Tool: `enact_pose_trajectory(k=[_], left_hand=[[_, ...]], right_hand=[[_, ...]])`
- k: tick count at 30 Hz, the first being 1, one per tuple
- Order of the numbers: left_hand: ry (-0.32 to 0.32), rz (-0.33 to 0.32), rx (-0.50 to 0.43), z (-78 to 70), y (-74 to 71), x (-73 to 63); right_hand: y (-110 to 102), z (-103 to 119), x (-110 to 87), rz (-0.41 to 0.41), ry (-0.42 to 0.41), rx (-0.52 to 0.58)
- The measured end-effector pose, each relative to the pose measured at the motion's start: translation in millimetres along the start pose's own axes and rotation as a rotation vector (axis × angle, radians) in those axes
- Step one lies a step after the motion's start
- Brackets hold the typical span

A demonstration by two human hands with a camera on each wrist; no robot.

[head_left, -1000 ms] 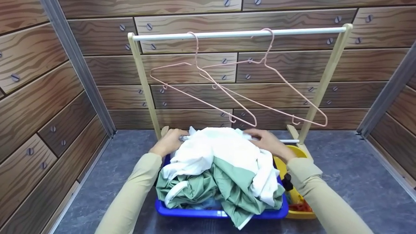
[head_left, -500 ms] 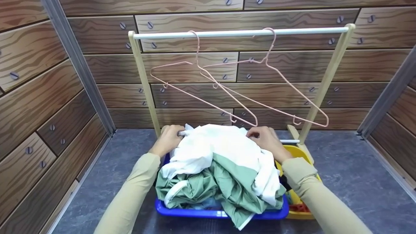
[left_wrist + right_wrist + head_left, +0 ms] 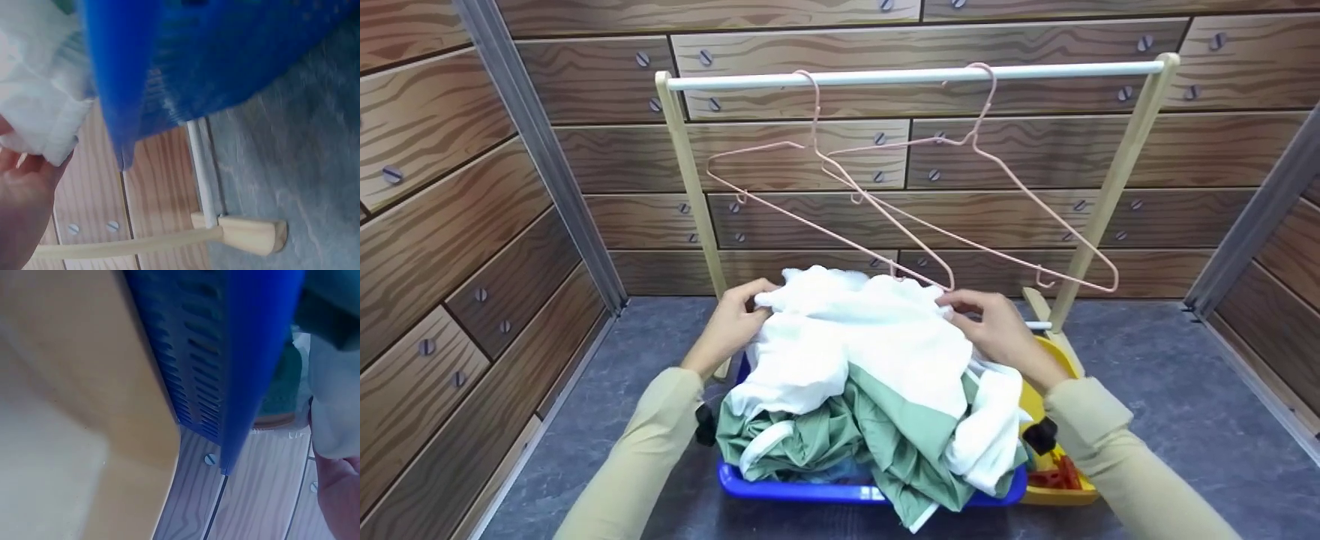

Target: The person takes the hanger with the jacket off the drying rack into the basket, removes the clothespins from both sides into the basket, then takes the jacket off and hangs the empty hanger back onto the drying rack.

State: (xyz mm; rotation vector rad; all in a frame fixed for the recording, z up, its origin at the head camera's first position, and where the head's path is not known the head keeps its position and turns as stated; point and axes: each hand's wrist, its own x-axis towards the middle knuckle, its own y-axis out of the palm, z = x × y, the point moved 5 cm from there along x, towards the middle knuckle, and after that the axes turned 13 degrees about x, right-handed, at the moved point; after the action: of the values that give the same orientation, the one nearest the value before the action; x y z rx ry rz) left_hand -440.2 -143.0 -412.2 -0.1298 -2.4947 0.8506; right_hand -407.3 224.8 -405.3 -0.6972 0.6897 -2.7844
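A crumpled white and green cloth garment lies heaped over the blue basket. My left hand pinches the white cloth at its upper left edge, thumb and fingers curled on it. On the opposite side my right hand pinches the upper right edge. The white part is raised between both hands, while the green part still rests in the basket and hangs over its front rim. In the left wrist view, white fabric is held beside the basket wall. The right wrist view shows only part of the right hand.
Behind the basket stands a wooden rack with a white rod. Two pink hangers hang from it, a left hanger and a right hanger. A yellow tub with red items stands right of the basket.
Both hands have taken hold of the garment's white upper edge and drawn apart slightly. The white cloth has risen and spread between them; the basket has stayed put.
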Motion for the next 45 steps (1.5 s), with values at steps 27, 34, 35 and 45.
enact_pose_trajectory(k=[27, 34, 35, 45], left_hand=[[0.074, 0.384, 0.166, 1.6, 17.0, -35.3], [-0.164, 0.327, 0.08, 5.6, 7.5, -12.4], [-0.141, 0.302, 0.124, 3.9, 7.9, -7.1], [0.017, 0.298, 0.501, -7.6, 31.3, 30.4]], right_hand=[[14.0, -8.6, -31.7, 0.185, -0.052, -0.139], [1.1, -14.7, -12.7, 0.048, 0.122, -0.104], [0.7, -16.7, -8.4, 0.037, 0.141, -0.104], [10.5, -37.6, 22.0, 0.234, 0.103, -0.216]])
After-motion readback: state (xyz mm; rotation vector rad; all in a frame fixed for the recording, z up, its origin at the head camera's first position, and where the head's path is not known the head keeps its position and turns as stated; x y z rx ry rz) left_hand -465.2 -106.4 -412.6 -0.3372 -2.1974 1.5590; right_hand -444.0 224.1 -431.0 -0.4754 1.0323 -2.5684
